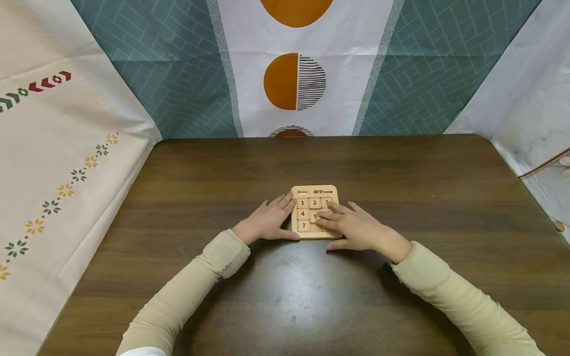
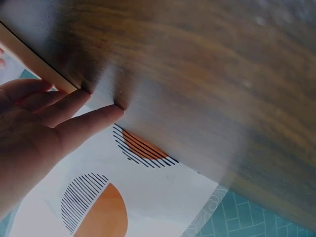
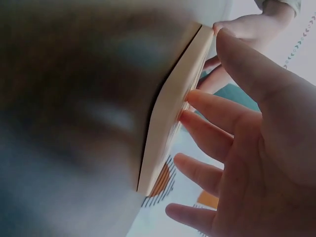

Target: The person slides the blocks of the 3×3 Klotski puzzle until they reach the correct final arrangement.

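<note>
A light wooden number puzzle board [image 1: 317,237] lies on the table, its square tiles printed with digits. Tiles 1, 2, 3, 4, 5 and 7 can be read; tile 5 [image 1: 313,214] sits slightly lower than tile 4 [image 1: 303,214]. My left hand [image 1: 266,222] rests along the board's left side, fingers extended and thumb at the lower left corner. From the right, my right hand [image 1: 361,229] reaches over the board with spread fingers, fingertips on tile 5 and the right column, hiding some tiles. In the right wrist view, its fingertips meet the top face above the board's edge [image 3: 165,106].
The dark brown wooden table [image 1: 213,173] extends around the board on all sides. A patterned cloth [image 1: 338,94] hangs along its far edge, and a white embroidered cloth [image 1: 53,163] hangs at the left. Pale fabric [image 1: 530,94] hangs at the right.
</note>
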`<state>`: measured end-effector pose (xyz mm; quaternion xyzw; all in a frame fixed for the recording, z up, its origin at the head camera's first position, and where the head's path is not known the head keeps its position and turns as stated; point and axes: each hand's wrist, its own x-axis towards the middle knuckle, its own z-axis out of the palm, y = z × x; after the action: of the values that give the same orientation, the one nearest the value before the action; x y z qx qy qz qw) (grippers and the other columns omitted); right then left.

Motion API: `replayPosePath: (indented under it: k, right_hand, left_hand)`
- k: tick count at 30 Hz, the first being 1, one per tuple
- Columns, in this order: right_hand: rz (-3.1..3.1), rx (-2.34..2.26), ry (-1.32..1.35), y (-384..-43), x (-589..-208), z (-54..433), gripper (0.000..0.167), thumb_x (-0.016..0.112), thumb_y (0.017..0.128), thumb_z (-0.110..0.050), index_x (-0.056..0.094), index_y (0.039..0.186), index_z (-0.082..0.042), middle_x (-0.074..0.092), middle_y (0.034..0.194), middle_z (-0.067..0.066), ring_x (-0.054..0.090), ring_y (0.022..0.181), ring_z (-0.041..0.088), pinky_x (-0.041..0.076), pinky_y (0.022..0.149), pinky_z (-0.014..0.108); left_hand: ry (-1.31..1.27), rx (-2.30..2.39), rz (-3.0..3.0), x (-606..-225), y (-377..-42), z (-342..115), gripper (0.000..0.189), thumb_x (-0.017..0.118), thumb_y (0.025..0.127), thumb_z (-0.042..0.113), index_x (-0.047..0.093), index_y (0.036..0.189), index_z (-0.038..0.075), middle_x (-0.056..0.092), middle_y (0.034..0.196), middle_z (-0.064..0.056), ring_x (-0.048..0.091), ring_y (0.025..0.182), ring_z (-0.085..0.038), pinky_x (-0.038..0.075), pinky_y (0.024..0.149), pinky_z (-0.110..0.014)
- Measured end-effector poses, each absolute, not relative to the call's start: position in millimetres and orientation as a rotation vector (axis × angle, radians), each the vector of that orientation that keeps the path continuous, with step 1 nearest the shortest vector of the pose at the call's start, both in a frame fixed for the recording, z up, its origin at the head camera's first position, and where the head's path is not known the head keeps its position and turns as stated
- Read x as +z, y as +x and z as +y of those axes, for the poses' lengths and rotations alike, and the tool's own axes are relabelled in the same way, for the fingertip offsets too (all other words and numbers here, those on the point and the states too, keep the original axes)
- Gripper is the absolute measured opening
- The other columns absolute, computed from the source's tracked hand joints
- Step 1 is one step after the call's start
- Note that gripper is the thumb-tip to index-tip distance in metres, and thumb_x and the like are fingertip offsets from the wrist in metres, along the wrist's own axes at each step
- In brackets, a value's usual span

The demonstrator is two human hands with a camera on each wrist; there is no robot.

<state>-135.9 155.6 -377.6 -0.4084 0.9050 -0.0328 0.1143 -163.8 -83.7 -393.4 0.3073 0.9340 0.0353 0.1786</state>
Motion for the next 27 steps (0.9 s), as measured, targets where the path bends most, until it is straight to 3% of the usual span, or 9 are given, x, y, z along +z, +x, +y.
replayPosePath:
  k: [11, 27]
  right_hand:
    - [2.636, -0.151, -1.166, -143, -378, 158, 0.066, 0.059, 0.084, -0.048, 0.043, 0.138, -0.016, 0.036, 0.143, 0.006, 0.022, 0.134, 0.032, 0.019, 0.097, 0.063]
    - [2.647, -0.217, -1.203, -121, -378, 186, 0.060, 0.060, 0.084, -0.043, 0.048, 0.134, -0.012, 0.040, 0.140, 0.006, 0.024, 0.132, 0.034, 0.023, 0.096, 0.062]
  left_hand:
    - [0.861, 0.104, 2.638, -394, -164, -84, 0.100, 0.053, 0.078, 0.065, 0.015, 0.146, 0.004, 0.001, 0.152, -0.011, 0.012, 0.137, -0.027, 0.022, 0.101, -0.055]
    - [0.857, 0.097, 2.626, -393, -164, -83, 0.099, 0.053, 0.078, 0.065, 0.013, 0.146, 0.004, 0.001, 0.152, -0.011, 0.011, 0.137, -0.027, 0.021, 0.102, -0.054]
